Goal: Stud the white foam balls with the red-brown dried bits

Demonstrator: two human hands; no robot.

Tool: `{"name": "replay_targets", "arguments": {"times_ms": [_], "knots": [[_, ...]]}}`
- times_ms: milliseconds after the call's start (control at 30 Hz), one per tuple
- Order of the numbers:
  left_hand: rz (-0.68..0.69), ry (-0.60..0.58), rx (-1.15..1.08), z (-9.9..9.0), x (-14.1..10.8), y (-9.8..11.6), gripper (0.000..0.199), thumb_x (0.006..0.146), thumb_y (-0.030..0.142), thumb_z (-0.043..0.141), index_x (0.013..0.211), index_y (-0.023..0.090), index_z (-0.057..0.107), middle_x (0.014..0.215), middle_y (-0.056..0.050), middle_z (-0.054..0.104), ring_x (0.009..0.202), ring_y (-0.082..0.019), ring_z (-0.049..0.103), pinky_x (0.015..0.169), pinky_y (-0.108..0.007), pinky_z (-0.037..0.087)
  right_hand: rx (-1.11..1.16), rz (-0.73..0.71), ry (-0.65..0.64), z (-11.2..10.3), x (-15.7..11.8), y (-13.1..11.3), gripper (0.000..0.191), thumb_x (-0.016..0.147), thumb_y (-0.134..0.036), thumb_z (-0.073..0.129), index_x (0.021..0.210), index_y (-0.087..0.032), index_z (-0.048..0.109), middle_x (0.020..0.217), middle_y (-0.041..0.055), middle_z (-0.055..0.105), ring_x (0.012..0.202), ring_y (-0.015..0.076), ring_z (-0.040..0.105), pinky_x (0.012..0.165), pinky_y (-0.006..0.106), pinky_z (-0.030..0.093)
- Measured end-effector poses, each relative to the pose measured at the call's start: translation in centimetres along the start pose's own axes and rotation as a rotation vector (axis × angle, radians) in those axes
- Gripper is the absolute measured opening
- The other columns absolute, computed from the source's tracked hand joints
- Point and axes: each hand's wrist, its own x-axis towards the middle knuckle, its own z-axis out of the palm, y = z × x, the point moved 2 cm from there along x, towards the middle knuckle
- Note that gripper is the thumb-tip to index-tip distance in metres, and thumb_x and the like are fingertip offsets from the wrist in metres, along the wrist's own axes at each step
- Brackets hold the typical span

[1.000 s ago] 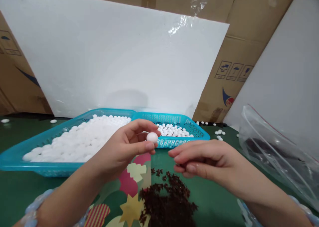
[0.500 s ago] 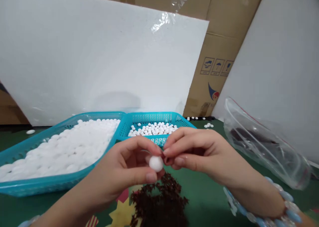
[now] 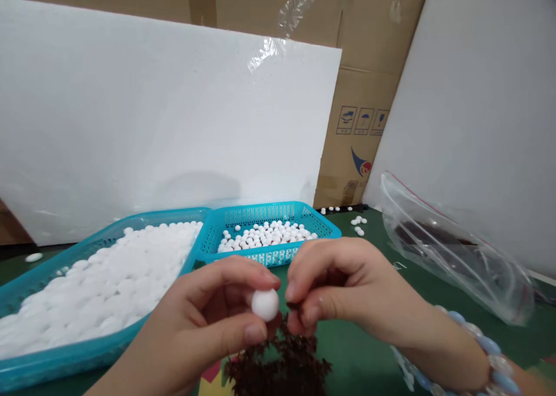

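The left hand (image 3: pixel 204 321) pinches a white ball (image 3: pixel 264 304) between thumb and forefinger. The right hand (image 3: pixel 343 286) has its fingers (image 3: pixel 304 315) pressed together just beside the ball, perhaps nipping a dark bit; the view is unclear. Below them lies a pile of dark dried pieces (image 3: pixel 282 367) on the green bench (image 3: pixel 365 361). Beyond stand two turquoise baskets (image 3: pixel 269 257) of white balls.

left hand (image 3: pixel 208 321): fingers pinched, palm inward | right hand (image 3: pixel 343 286): fingertips curled, pinched, facing left
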Motion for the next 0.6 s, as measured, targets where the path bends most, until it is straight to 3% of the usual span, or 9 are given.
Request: {"name": "replay_targets", "arguments": {"times_ms": [167,300,600], "knots": [[0.023,-0.027,-0.056,0.3,0.0,-0.2,0.018,0.057,0.013,0.057,0.066,0.028,0.059,0.065,0.007,0.057,0.057,-0.007,0.052,0.052,-0.014,0.042,0.072,-0.027,0.001,0.3,0.6,1.0,0.008,0.059,-0.008,0.053,0.055,-0.014,0.049,0.050,-0.0069,0.048,0.040,-0.0006,0.047,0.043,0.008,0.041],[0.020,-0.003,-0.087,0.5,0.1,0.1,0.017,0.057,0.012,0.056,0.065,0.028,0.059,0.064,0.006,0.056,0.059,-0.008,0.053,0.054,-0.016,0.043,0.056,-0.061,0.002,0.5,0.4,1.3,0.010,0.060,-0.019,0.055,0.056,-0.014,0.047,0.059,-0.0056,0.046,0.040,-0.0016,0.047,0.041,0.007,0.040],[0.071,0.051,-0.003,0.4,-0.2,0.2,0.016,0.055,0.012,0.057,0.062,0.027,0.060,0.063,0.006,0.053,0.054,-0.008,0.051,0.052,-0.017,0.043,0.076,-0.149,-0.016,0.5,0.5,2.0,0.008,0.062,-0.021,0.053,0.061,-0.015,0.049,0.061,-0.0034,0.047,0.050,0.0024,0.050,0.048,0.013,0.044]]}}
